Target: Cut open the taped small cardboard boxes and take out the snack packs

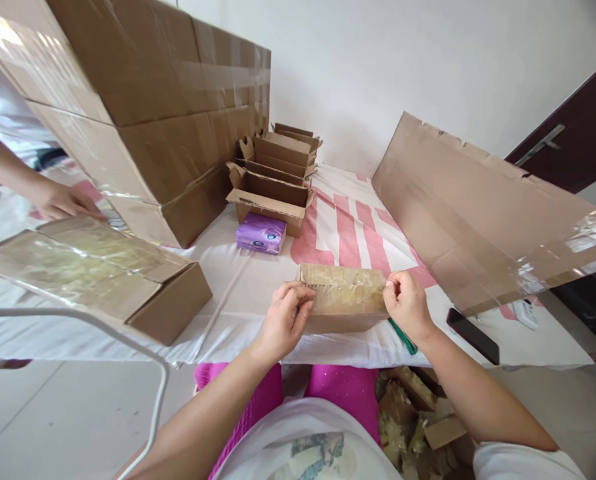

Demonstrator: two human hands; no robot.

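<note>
Three hands (287, 319) (409, 304) (69, 200), one phone (473, 335)

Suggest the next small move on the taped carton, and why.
Probably a light tug with the right hand at the right end of the tape, the left hand steadying the carton. The tape covers the top and looks wrinkled; the right hand is curled at that end, the left at the opposite one. Whether tape is pinched isn't clear.
</note>
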